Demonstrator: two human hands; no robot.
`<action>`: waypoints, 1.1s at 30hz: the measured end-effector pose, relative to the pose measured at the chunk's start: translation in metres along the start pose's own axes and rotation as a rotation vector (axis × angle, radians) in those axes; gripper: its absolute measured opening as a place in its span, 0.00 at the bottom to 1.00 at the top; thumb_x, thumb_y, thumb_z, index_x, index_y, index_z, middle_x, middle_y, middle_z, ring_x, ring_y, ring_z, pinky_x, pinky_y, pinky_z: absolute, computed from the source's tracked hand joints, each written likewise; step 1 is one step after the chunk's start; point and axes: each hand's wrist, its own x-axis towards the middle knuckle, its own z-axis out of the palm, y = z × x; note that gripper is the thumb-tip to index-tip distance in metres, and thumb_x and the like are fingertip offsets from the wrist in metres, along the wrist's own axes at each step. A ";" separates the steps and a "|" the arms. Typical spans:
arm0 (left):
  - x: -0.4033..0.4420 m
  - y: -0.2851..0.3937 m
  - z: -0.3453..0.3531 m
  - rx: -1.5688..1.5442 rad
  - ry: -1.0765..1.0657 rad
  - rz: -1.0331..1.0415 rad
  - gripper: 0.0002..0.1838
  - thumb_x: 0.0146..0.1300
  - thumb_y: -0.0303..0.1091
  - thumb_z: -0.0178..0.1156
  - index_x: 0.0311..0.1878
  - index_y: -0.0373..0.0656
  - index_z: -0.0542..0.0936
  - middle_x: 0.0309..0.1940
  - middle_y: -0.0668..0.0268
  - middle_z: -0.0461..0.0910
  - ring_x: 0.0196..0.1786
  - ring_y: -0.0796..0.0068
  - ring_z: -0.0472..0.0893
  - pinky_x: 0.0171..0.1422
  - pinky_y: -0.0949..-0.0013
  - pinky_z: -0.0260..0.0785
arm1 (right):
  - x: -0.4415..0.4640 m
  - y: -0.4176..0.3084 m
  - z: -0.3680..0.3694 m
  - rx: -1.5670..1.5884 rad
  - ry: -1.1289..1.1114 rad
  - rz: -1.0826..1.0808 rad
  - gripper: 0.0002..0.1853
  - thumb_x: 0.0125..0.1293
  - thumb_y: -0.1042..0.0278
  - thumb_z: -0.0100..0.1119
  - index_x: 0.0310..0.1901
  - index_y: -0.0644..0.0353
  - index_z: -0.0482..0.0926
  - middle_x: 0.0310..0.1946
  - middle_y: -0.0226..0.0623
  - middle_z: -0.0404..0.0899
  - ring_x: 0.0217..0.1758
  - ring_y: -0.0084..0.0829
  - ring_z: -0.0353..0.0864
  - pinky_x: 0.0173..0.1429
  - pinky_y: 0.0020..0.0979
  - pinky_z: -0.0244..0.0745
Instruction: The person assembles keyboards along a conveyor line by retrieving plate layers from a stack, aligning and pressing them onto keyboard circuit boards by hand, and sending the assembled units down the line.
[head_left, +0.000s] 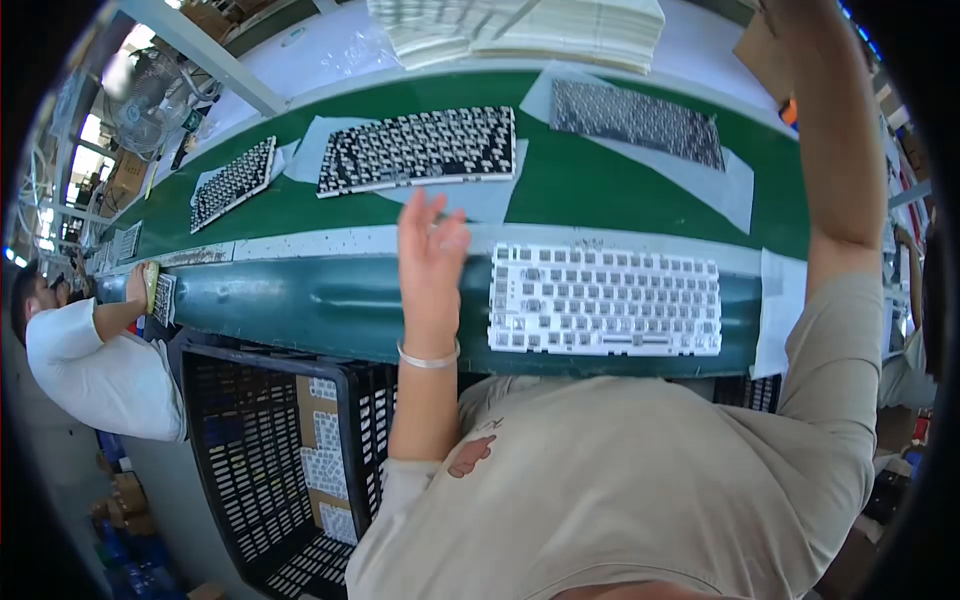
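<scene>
My left hand [432, 245] is raised over the bench edge, fingers apart and curled slightly, holding nothing. Just beyond its fingertips lies a black keyboard with a white frame [420, 150], resting on a pale sheet. To the right of that hand a white keyboard plate [605, 300] with rows of square switch positions lies flat at the near edge of the bench. My right forearm [840, 160] reaches up and away past the right side, and its hand is cut off by the top of the view.
On the green belt [650, 205] lie a dark keyboard plate [635, 122] and another keyboard [235, 185]. A stack of white sheets [540, 30] stands behind. Below is a black crate [265, 365] holding white plates and cardboard. A person [100, 350] works at far left.
</scene>
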 end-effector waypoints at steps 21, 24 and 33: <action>-0.072 -0.010 -0.009 0.501 -0.274 -0.191 0.11 0.71 0.25 0.60 0.54 0.35 0.78 0.30 0.77 0.73 0.30 0.90 0.65 0.35 0.82 0.58 | -0.424 -0.016 -0.009 0.322 0.080 1.342 0.06 0.71 0.72 0.61 0.43 0.64 0.76 0.32 0.26 0.79 0.34 0.12 0.74 0.40 0.17 0.69; -0.074 -0.006 -0.005 0.607 -0.235 -0.208 0.15 0.69 0.25 0.60 0.58 0.36 0.76 0.28 0.77 0.72 0.30 0.90 0.67 0.35 0.83 0.58 | -0.429 -0.013 -0.006 0.317 0.057 1.369 0.07 0.70 0.73 0.62 0.45 0.66 0.77 0.31 0.25 0.79 0.33 0.13 0.73 0.39 0.17 0.68; -0.078 -0.012 -0.016 0.517 -0.215 -0.226 0.20 0.67 0.24 0.62 0.62 0.37 0.74 0.26 0.76 0.70 0.26 0.89 0.65 0.31 0.82 0.58 | -0.414 -0.015 -0.008 0.219 -0.033 1.363 0.23 0.67 0.75 0.64 0.63 0.64 0.74 0.28 0.24 0.74 0.29 0.12 0.71 0.35 0.18 0.64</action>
